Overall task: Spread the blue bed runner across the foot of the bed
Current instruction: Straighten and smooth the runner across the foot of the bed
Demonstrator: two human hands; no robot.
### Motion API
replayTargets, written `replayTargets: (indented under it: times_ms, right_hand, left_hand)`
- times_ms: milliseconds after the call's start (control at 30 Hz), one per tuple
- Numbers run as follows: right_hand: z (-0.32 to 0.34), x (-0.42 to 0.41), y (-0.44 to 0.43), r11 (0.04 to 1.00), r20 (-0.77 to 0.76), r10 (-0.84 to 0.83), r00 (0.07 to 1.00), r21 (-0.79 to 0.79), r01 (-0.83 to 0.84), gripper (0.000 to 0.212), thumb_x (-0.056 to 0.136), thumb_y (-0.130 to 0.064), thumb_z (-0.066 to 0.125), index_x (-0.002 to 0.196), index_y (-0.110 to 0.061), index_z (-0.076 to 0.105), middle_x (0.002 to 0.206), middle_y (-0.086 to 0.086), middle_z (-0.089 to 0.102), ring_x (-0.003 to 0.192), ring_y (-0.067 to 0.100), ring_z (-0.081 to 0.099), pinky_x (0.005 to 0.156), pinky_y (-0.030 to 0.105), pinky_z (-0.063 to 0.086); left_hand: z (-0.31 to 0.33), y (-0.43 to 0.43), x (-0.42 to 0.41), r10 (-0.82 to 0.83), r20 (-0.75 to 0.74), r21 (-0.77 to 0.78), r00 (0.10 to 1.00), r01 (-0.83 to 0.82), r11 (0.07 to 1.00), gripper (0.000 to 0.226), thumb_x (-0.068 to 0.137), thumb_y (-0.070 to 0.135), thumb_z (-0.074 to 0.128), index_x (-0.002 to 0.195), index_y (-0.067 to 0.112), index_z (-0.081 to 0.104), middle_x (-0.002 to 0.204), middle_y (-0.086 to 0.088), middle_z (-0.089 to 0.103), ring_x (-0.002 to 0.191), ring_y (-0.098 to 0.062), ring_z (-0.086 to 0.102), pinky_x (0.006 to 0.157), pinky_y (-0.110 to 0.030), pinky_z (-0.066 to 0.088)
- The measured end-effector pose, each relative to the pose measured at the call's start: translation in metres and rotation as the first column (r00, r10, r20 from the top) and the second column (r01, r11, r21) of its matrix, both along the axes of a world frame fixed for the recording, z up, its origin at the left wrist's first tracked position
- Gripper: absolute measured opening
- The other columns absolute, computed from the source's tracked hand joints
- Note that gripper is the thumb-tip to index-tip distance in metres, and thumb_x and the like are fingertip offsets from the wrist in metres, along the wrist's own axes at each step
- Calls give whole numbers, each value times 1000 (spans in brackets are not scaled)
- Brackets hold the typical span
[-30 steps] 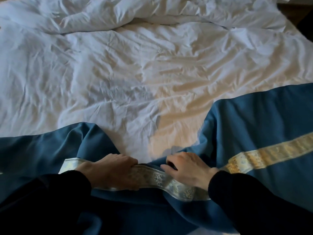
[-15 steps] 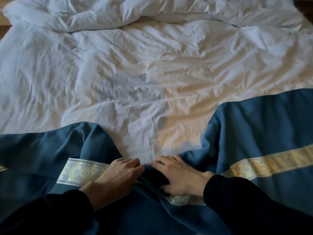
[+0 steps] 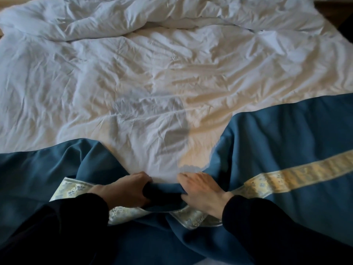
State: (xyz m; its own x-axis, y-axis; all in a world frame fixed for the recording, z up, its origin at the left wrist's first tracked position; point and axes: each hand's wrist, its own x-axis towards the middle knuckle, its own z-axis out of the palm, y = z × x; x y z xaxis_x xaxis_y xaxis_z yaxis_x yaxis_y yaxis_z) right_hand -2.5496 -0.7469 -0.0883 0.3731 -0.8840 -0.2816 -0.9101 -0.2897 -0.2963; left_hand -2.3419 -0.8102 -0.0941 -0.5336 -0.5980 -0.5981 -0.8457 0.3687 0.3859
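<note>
The blue bed runner [image 3: 286,136] with a pale gold patterned band [image 3: 298,174] lies across the near part of the bed. Its right side is spread flat; the left side [image 3: 38,169] is looser, and its middle is bunched and pulled down toward me. My left hand [image 3: 126,190] and my right hand [image 3: 202,188] each grip the runner's far edge at that bunched middle, a dark fold of blue cloth held between them. Both black sleeves cover my forearms.
A wrinkled white duvet [image 3: 152,83] covers the bed beyond the runner, with a thick rumpled roll [image 3: 114,18] along the far end. A dark strip of floor or furniture shows at the top right corner [image 3: 342,16].
My hands left the gold band, moved up to the runner's far blue edge and closed on it. The bunched middle has been drawn slightly forward.
</note>
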Motion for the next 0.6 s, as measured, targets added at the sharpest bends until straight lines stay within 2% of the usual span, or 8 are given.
replayTargets:
  times_ms: [33, 133, 233, 300, 367, 467, 533, 600]
  right_hand:
    - [3, -3, -2, 1000, -18, 29, 999, 12, -29, 15, 84, -18, 54, 84, -15, 39, 86, 10, 61, 76, 32, 57, 65, 37, 37]
    - [14, -10, -7, 989, -44, 91, 995, 122, -85, 12, 83, -26, 56, 88, -17, 50, 82, 7, 58, 75, 29, 56, 64, 33, 35]
    - [22, -9, -12, 945, 26, 15, 1000, 325, -22, 13, 78, -20, 58, 87, -22, 49, 82, 1, 56, 77, 25, 55, 64, 31, 37]
    - [23, -7, -17, 941, 68, -64, 996, 336, 38, 17, 78, -13, 56, 90, -22, 51, 89, 5, 59, 82, 26, 56, 66, 33, 41]
    - [23, -4, -25, 988, 90, -85, 992, 136, 73, 20, 78, -5, 54, 94, -17, 52, 94, 8, 60, 85, 28, 55, 68, 33, 39]
    - [21, 7, -43, 968, 59, -94, 994, -228, 105, 27, 68, 6, 54, 86, -14, 49, 86, 8, 62, 78, 30, 57, 67, 31, 28]
    - [19, 17, -56, 924, 33, -141, 990, -354, 143, 34, 58, 11, 55, 80, -13, 48, 77, 7, 60, 72, 31, 56, 66, 33, 27]
    - [15, 24, -67, 885, -16, -212, 977, -427, 185, 35, 55, 10, 58, 80, -12, 49, 77, 7, 56, 72, 29, 53, 65, 34, 31]
  left_hand:
    - [2, -2, -2, -34, -3, -43, 999, 33, 999, 11, 71, 27, 61, 72, 25, 50, 79, 10, 56, 73, -14, 56, 64, -24, 45]
    - [10, -6, -7, -40, -6, -149, 999, 38, 988, 21, 69, 5, 47, 58, 21, 40, 66, 6, 50, 60, -15, 47, 54, -24, 38]
    - [19, -8, -6, -96, 25, -286, 995, 99, 953, 15, 72, 10, 50, 64, 21, 44, 71, 4, 51, 70, -20, 55, 62, -31, 43]
    - [28, -14, -3, -122, 18, -347, 992, 121, 930, 13, 73, 15, 54, 66, 24, 48, 67, 9, 48, 75, -19, 57, 61, -23, 38]
    - [36, -21, 2, -135, 13, -355, 991, 131, 926, 8, 74, 16, 56, 72, 24, 58, 63, 11, 48, 77, -18, 60, 56, -16, 29]
    - [41, -28, 13, -130, -24, -309, 991, 116, 944, 8, 74, 23, 59, 82, 23, 62, 69, 11, 53, 78, -18, 61, 61, -21, 34]
    - [42, -36, 25, -126, -19, -365, 992, 111, 925, 19, 71, 40, 55, 83, 26, 58, 76, 11, 55, 76, -18, 60, 67, -27, 41]
    - [39, -49, 41, -118, 43, -488, 992, 124, 864, 38, 67, 59, 37, 80, 27, 52, 80, 8, 51, 74, -18, 56, 75, -34, 39]
